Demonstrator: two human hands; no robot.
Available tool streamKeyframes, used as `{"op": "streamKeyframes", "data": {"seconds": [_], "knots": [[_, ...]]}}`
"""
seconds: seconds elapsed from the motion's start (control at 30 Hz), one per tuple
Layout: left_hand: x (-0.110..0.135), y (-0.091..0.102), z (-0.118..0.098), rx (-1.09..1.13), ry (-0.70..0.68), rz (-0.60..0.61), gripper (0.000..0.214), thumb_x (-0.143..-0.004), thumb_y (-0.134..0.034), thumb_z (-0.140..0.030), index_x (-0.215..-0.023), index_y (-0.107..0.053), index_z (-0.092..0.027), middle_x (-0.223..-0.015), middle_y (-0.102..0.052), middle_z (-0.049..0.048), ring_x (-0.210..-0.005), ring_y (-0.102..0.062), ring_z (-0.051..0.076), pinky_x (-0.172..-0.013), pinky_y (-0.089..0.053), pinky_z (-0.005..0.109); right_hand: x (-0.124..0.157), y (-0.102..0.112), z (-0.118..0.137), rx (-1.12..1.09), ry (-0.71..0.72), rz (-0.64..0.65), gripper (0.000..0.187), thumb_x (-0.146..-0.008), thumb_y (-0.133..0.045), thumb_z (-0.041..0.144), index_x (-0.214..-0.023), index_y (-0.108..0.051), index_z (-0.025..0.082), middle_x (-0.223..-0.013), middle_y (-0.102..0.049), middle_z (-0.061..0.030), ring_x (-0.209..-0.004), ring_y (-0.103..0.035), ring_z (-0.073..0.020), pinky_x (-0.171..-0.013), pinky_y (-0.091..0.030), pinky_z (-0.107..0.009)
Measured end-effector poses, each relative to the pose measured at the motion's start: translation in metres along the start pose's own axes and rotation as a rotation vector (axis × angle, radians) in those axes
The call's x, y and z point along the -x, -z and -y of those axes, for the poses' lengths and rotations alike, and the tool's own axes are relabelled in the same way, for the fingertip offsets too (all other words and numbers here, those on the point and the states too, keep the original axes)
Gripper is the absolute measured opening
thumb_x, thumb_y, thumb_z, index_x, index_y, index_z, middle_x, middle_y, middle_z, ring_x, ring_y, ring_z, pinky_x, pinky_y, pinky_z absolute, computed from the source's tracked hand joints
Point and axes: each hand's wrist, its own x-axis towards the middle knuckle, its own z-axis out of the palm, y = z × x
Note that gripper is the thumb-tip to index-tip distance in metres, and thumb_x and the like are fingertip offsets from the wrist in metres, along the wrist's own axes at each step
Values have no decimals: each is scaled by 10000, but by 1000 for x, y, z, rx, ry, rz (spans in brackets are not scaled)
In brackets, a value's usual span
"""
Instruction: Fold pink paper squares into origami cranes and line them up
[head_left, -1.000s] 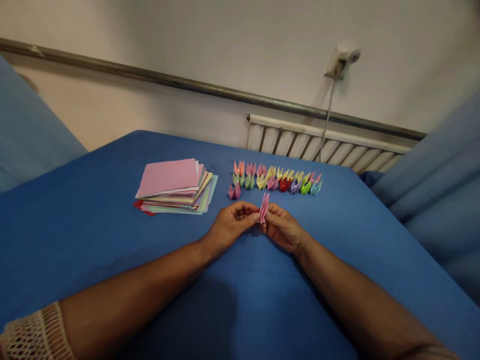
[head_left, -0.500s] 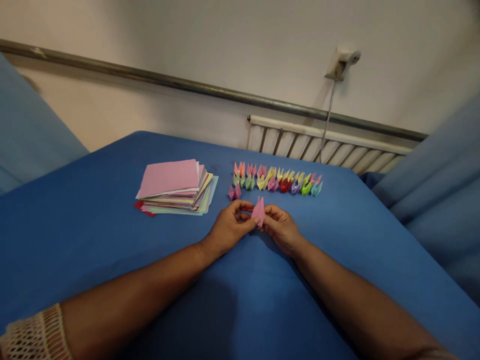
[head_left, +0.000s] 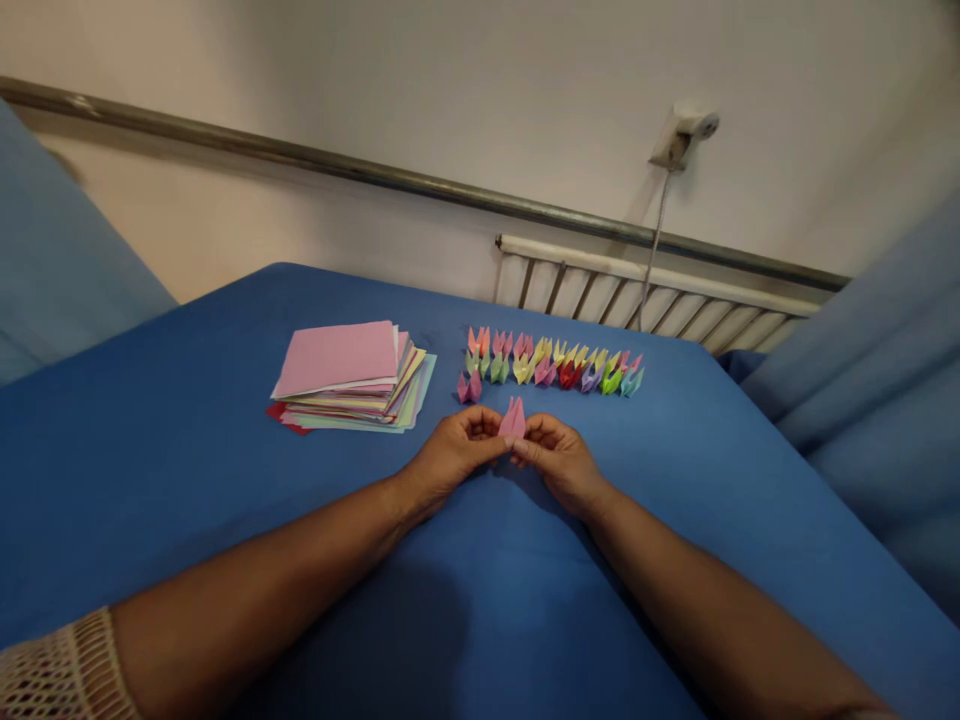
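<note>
Between my hands is a small piece of folded pink origami paper [head_left: 513, 418], upright with two narrow points at its top. My left hand [head_left: 459, 447] pinches its lower left side with thumb and fingers. On the lower right, my right hand [head_left: 561, 458] pinches it as well, the two thumbs almost meeting at its base. Just beyond my hands stand rows of small folded paper cranes [head_left: 546, 372] in several colours. A single purple-pink crane [head_left: 469, 386] sits at the left of the nearest row, close to my left fingers.
A stack of coloured paper sheets [head_left: 341, 362], pink on top, lies to the left on the blue-covered table [head_left: 525, 620]. Behind the table are a radiator [head_left: 592, 290], a metal pipe [head_left: 375, 172] and a wall socket with a cord [head_left: 679, 138]. Blue curtains [head_left: 892, 370] hang at both sides.
The folded pink paper has turned to face me more squarely and shifted slightly left. My thumbs have come closer together at its base. The cranes and the stack stay put.
</note>
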Motion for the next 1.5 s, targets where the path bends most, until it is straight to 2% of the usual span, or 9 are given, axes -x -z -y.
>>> {"op": "streamKeyframes", "data": {"seconds": [0.17, 0.3, 0.5, 0.73, 0.93, 1.03, 1.17, 1.37, 1.5], "knots": [[0, 1, 0, -26, 8, 13, 280, -649, -775, -332, -771, -606, -145, -674, -614, -8, -584, -536, 95, -544, -393, 206, -2, 2, -2, -16, -3, -44, 241, -697, -770, 380, -769, -628, 199, -648, -645, 23, -590, -585, -108, -580, -457, -246], [-1, -1, 3, -59, -67, -87, 249, -619, -790, -297, -714, -618, -145, -664, -616, -20, -589, -535, 87, -582, -409, 209, -2, 1, 0, 13, 6, -75, 244, -694, -770, 389, -750, -625, 201, -639, -643, 25, -588, -588, -107, -579, -453, -246], [-2, 3, 7, -167, -94, -166, 197, -622, -782, -278, -654, -638, -147, -627, -627, -9, -583, -539, 103, -579, -418, 223, -2, -3, 3, 10, -14, -26, 278, -665, -795, 365, -776, -606, 194, -684, -671, 19, -609, -629, -115, -579, -465, -240], [2, 1, 3, -91, -93, -79, 205, -709, -727, -325, -690, -643, -139, -591, -587, -15, -543, -504, 85, -540, -393, 211, -1, -7, 7, 46, 30, -131, 283, -648, -800, 351, -706, -572, 194, -599, -634, 34, -527, -576, -100, -543, -466, -240], [-2, 0, 6, -56, -52, -74, 279, -696, -730, -337, -869, -629, -143, -676, -621, -12, -598, -559, 101, -560, -427, 215, -2, -8, 2, 54, 79, -196, 295, -657, -781, 376, -716, -552, 199, -616, -614, 51, -527, -540, -80, -553, -467, -225], [-4, 1, 9, -101, -88, -70, 278, -662, -750, -344, -804, -623, -142, -704, -620, -16, -616, -551, 93, -575, -426, 210, -3, -8, 0, 52, 97, -191, 293, -657, -782, 375, -709, -554, 198, -593, -597, 61, -528, -545, -79, -553, -459, -219], [-5, 2, 9, -187, -132, -103, 239, -674, -726, -342, -682, -597, -141, -622, -570, -35, -567, -496, 80, -551, -389, 206, -2, -8, 2, 34, 58, -160, 287, -657, -790, 368, -744, -576, 198, -615, -634, 50, -541, -581, -88, -559, -465, -223], [-3, 4, 5, -189, -130, -127, 205, -675, -711, -308, -669, -594, -141, -625, -584, -27, -583, -519, 91, -591, -413, 224, 0, -9, 2, 59, -62, -69, 299, -701, -747, 437, -737, -620, 169, -654, -683, -3, -530, -608, -99, -512, -448, -214], [-1, 2, 3, -124, -111, -61, 225, -684, -726, -323, -730, -606, -139, -687, -605, -14, -634, -543, 98, -628, -426, 231, 1, -9, 2, 118, -15, -110, 331, -700, -733, 473, -683, -589, 175, -606, -662, 4, -489, -578, -94, -497, -442, -219]]}}
